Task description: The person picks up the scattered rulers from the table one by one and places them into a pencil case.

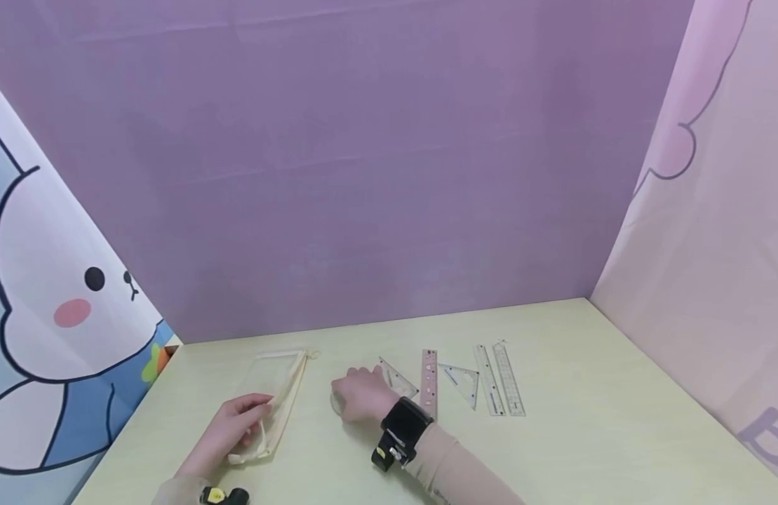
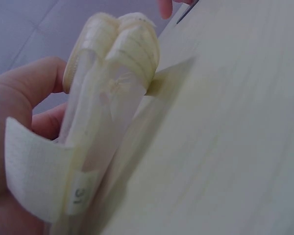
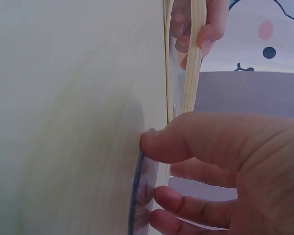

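My left hand (image 1: 233, 424) grips the near end of a see-through zip pouch (image 1: 280, 372) with cream trim. In the left wrist view, the pouch (image 2: 100, 117) stands partly open, with a cream tab (image 2: 36, 169) and a small printed label near the fingers. To its right on the table, my right hand (image 1: 365, 396) pinches a thin clear plastic piece (image 1: 337, 402) with a curved edge, mostly hidden by the hand. The right wrist view shows the thumb on one face of this piece (image 3: 143, 188) and fingertips on the other. It looks like a protractor.
Right of the right hand lie a clear set square (image 1: 398, 381), a pink ruler (image 1: 429, 379), another set square (image 1: 462, 382) and two clear rulers (image 1: 490, 380), (image 1: 508, 379). A purple backdrop (image 1: 363, 175) stands along the table's (image 1: 616, 421) back edge, with printed cloth at both sides.
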### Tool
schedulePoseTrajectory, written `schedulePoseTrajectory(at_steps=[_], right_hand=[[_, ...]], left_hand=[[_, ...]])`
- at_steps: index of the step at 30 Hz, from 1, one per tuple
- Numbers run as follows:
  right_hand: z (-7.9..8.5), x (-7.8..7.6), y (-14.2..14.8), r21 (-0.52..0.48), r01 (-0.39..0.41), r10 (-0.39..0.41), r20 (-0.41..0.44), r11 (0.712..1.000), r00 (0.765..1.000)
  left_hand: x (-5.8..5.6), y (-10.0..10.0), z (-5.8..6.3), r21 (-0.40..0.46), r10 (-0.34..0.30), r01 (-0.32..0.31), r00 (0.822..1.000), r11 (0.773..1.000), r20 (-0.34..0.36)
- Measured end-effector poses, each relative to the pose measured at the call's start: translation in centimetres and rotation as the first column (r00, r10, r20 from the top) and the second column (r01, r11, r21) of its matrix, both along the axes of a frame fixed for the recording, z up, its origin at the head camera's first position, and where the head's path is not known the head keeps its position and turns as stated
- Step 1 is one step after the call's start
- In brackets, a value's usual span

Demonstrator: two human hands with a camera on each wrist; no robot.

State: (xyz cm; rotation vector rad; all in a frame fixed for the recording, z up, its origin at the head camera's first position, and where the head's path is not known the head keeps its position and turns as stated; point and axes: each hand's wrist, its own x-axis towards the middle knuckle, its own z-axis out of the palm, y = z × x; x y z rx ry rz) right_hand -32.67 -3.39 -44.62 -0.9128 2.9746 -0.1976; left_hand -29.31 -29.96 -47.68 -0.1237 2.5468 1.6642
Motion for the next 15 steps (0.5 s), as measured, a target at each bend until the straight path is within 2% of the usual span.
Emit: schedulePoseTrajectory(at_steps=[6,11,15], right_hand=[[-0.05,-0.26,-0.02,0.0,-0.018,0.018,0.003,1.0,1.0],[-0.2,-0.7,0.35,-0.029,-0.05,0.051,0.062,0.998,0.997],[-0.41,-0.99,0.7,-0.076,-0.04,0.05,0.126,0.996,0.991]], left_hand=[[0.19,-0.28,-0.23,-0.011,-0.001,0.001,1.0,1.0,-0.009],[-0.02,-0.28,-0.46,-0.019,0.008,-0.008,1.0,1.0,0.0],[-0.3,-0.09,-0.38,-0.029,0.01,-0.01,1.0,1.0,0.009]])
